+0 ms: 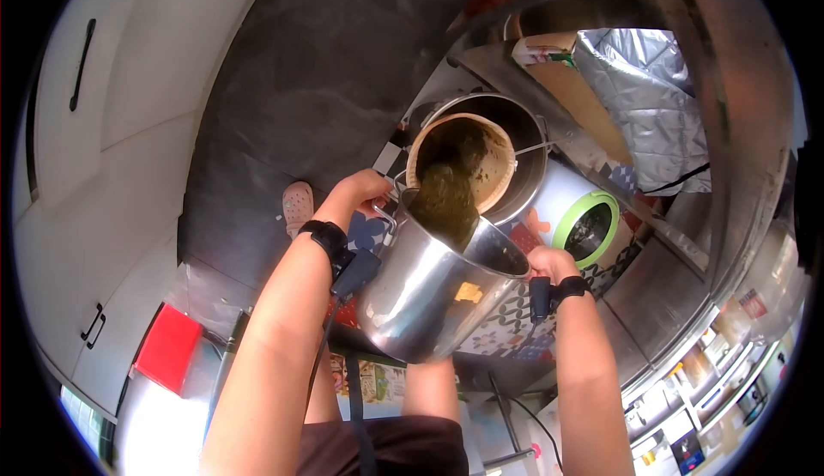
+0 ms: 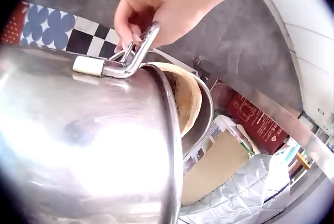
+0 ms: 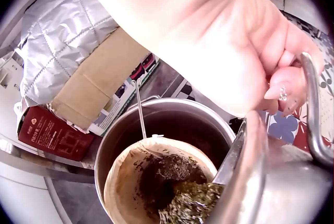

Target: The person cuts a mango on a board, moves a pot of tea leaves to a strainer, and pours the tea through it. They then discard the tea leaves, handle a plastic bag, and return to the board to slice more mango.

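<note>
Both hands hold a steel pot (image 1: 412, 300), tipped with its mouth away from the body. My left hand (image 1: 365, 188) grips the loop handle (image 2: 141, 54) on the left side. Curled around the opposite handle (image 3: 313, 109) are the fingers of my right hand (image 1: 552, 261). Wet, dark green leaves (image 1: 446, 206) slide over the pot's lip into a pale cloth strainer (image 1: 496, 167). Dark leaf bits cling to the cloth inside. The strainer sits in the mouth of a larger steel pot (image 1: 534, 128) on the floor, its thin metal handle (image 3: 140, 110) lying across the rim.
A white bin with a green rim (image 1: 614, 210) stands right of the large pot. Behind are a silver quilted bag (image 1: 631, 90), a cardboard box (image 1: 575, 103) and a red box (image 3: 55, 135) by a metal frame. A slippered foot (image 1: 298, 206) is at left.
</note>
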Tool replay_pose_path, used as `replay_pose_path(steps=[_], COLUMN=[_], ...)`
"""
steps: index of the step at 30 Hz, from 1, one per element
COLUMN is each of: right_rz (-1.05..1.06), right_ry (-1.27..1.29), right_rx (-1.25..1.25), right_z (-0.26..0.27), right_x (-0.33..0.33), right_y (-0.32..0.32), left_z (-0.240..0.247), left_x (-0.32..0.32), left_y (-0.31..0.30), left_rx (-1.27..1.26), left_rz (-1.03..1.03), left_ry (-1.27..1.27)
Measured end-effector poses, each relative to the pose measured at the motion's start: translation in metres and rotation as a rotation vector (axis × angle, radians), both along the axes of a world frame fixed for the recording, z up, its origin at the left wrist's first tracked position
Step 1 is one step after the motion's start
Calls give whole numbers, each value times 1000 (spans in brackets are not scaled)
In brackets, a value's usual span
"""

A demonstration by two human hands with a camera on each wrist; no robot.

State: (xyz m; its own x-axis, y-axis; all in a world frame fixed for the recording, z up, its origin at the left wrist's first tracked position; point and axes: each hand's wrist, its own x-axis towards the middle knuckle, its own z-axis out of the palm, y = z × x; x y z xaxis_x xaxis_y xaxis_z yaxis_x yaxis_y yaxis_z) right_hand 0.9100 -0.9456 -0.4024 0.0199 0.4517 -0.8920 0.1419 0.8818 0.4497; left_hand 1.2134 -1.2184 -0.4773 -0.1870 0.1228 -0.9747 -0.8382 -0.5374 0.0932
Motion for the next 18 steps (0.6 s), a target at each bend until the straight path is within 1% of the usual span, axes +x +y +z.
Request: replay_pose_path(steps=[1,2,3,4,6,10,11,13,14,16,17,18], right_rz=[-18,22,63,104,112,110,179,198,219,262,338,414], right_ry=[-3,-15,-26,-36,-36,-4,-38,-5,-28,-78,-67,-55], right_rx=[24,39,52,65,44,62,77,28,67,144,165,187], right_z=[-6,-2,10,17,16,0,-4,-8,-2,9,26,34], right_x=[-4,-2,1,1,-3,-18,-20,-24,-24,-25,-17,-12], right_y=[5,-4,-21,-34,-40,-40,-44,-50,-65,-96,-121,-134], left_z=[-4,-5,-14,-24,-33,-53,-57,-62,-64,-55,-55,-55], left_x=[-5,-11,-15,-19,-31,-41,-42,-39,-37,-38,-36,-35], left_y=[1,0,1,2,4,5,5,5,5,1,1,1], left_rx=[-59,-122,-144,-251,-457,-574,-605,-597,-593,-484,-430,-415], left_rz=[-64,-127,-102,-176,-326,-479,-518,-545,-559,-429,-364,-351], left_ry=[4,10,76,150,299,379,397,406,409,393,384,383])
